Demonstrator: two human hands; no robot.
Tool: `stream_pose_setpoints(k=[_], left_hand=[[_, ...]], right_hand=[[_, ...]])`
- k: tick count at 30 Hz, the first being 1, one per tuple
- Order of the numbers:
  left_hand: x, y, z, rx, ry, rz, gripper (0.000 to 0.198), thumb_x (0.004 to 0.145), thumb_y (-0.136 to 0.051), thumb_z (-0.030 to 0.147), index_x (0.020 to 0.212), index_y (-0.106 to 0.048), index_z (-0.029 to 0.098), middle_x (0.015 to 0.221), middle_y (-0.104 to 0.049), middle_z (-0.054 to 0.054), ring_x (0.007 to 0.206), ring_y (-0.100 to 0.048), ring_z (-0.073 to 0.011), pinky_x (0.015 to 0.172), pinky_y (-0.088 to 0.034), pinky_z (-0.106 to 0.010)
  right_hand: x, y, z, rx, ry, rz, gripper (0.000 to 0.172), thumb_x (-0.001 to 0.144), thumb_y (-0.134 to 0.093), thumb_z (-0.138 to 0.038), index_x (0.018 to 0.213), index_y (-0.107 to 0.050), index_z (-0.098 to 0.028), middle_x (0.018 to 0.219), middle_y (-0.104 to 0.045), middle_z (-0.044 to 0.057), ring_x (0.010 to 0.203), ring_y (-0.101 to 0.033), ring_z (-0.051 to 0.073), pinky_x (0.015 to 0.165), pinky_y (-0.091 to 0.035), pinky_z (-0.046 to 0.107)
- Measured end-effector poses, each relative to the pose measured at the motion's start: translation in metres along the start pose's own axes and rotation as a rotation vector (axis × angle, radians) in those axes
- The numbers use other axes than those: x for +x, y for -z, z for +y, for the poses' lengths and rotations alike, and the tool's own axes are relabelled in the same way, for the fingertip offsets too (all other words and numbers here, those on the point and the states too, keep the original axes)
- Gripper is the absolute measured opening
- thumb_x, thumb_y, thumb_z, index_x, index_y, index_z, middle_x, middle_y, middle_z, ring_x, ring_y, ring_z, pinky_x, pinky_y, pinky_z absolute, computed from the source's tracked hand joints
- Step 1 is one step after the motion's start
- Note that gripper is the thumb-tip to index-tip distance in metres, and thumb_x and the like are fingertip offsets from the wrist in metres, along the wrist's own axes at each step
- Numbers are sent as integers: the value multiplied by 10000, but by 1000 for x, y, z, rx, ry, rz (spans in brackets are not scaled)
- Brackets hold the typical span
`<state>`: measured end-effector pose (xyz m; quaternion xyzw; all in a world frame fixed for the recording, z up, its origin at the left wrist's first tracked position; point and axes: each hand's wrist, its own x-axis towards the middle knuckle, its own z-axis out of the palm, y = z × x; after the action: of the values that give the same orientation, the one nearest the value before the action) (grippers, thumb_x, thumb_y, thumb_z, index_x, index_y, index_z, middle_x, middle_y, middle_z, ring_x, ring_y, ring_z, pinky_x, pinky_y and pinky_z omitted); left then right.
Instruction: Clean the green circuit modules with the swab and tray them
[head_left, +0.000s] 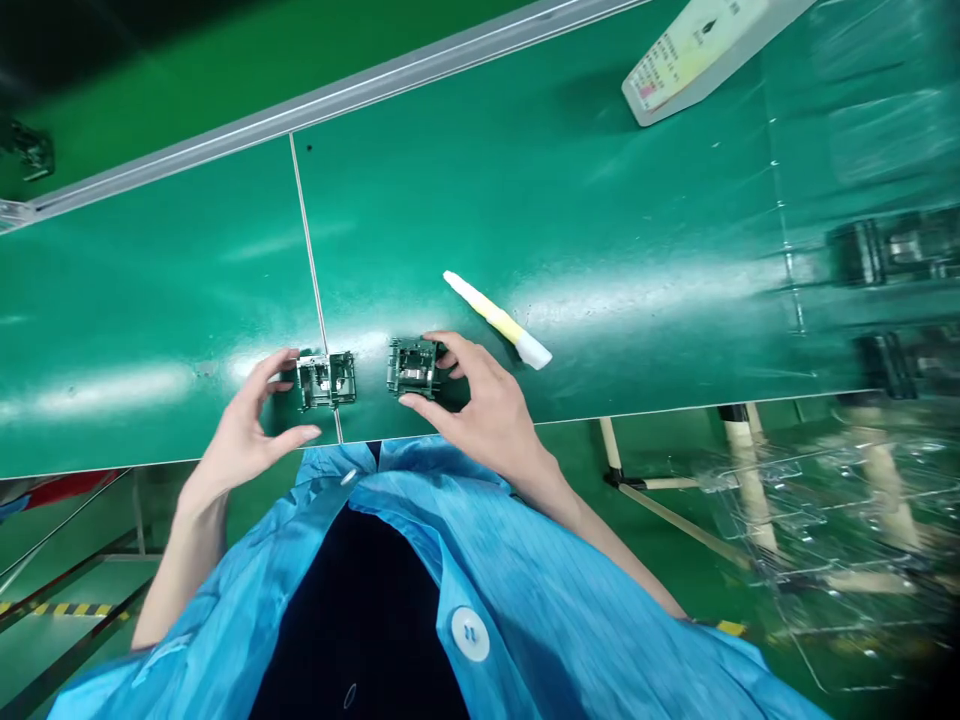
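Two small dark frame-like assemblies with metal parts inside rest side by side on the green bench, a short gap between them. My left hand is beside the left assembly. Its fingers are at that part's left edge, while the thumb stands apart in front of it, so the hand is open. My right hand has thumb and index finger at the near and far edges of the right assembly, closed around it. Behind this hand lies a white and yellow pen-shaped tube, slanted across the bench.
A pale box with printed labels stands at the back right. More dark assemblies lie at the right end, near clear plastic trays below the bench edge. A metal rail runs along the back. A seam crosses the green bench.
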<state>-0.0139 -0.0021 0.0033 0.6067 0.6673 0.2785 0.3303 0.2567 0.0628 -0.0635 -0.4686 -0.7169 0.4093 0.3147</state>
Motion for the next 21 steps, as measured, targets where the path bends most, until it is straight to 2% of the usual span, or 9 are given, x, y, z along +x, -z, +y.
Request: stream_pose_setpoints(k=[3, 7, 10, 13, 16, 21], left_hand=[[2, -19, -16, 65, 18, 40, 689, 760, -816, 493, 1361, -576, 256, 1388, -621, -135, 1252, -601, -315, 972, -545, -462], [3, -27, -15, -13, 8, 62, 625, 740, -853, 418, 1294, -626, 238, 1325, -655, -123, 1214, -614, -276, 1035, -506, -437], [2, -28, -14, -199, -8, 80, 640, 683, -907, 354, 1255, -651, 225, 1269, -680, -118, 1195, -631, -256, 1040, -515, -394], [3, -32, -13, -383, -52, 87, 658, 653, -926, 406, 1225, -660, 221, 1233, -692, -122, 1102, -683, -238, 935, -576, -336], [4, -36, -12, -433, -65, 71, 677, 645, -916, 487, 1207, -664, 206, 1195, -704, -139, 1009, -714, -231, 847, -607, -311], [6, -37, -10, -490, -79, 67, 658, 644, -911, 510, 1181, -684, 205, 1170, -721, -140, 1055, -714, -249, 835, -615, -295]], right_hand=[[3, -18, -9, -1, 91, -20, 527, 903, -666, -421, 1355, -522, -193, 1190, -697, 142, 1026, -670, 295, 855, -582, 479], [8, -29, -26, -122, 295, 48, 470, 922, -644, -337, 1320, -526, -117, 1192, -702, 169, 1001, -654, 291, 876, -577, 472], [8, -21, -42, -244, 375, 83, 474, 929, -640, -319, 1317, -532, -67, 1175, -708, 185, 940, -632, 287, 835, -583, 447], [6, -5, -61, -365, 447, 85, 460, 962, -597, -322, 1300, -553, -13, 1146, -713, 208, 898, -611, 284, 770, -582, 428], [4, 8, -77, -474, 503, 88, 374, 982, -550, -277, 1260, -598, -32, 1130, -728, 186, 860, -606, 256, 723, -578, 396], [3, 14, -81, -493, 547, 95, 368, 977, -570, -294, 1240, -614, -40, 1154, -730, 182, 839, -613, 245, 695, -579, 388]])
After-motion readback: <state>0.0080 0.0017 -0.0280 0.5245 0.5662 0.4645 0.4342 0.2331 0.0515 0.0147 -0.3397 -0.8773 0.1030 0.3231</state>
